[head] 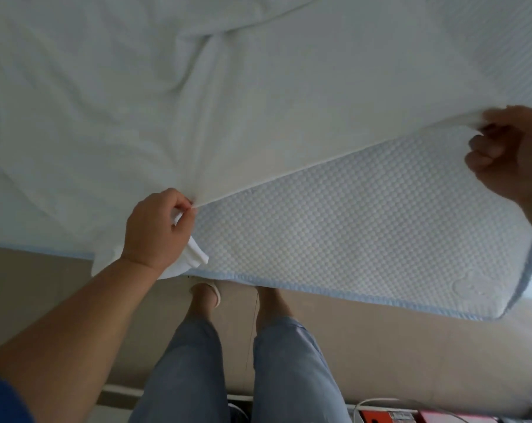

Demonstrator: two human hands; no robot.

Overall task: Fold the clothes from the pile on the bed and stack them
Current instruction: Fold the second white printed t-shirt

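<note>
On the left, your left hand (158, 227) pinches the near edge of the white cloth (197, 96), which lies spread over the bed (350, 233). Across the taut edge, your right hand (509, 154) curls round the same hem in a closed grip. No fold shows yet, and no pile or stack is in view; judge the task at an early stage.

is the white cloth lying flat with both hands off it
No, the left hand and the right hand each pinch the near edge of the white cloth, holding it taut above the mattress.
</note>
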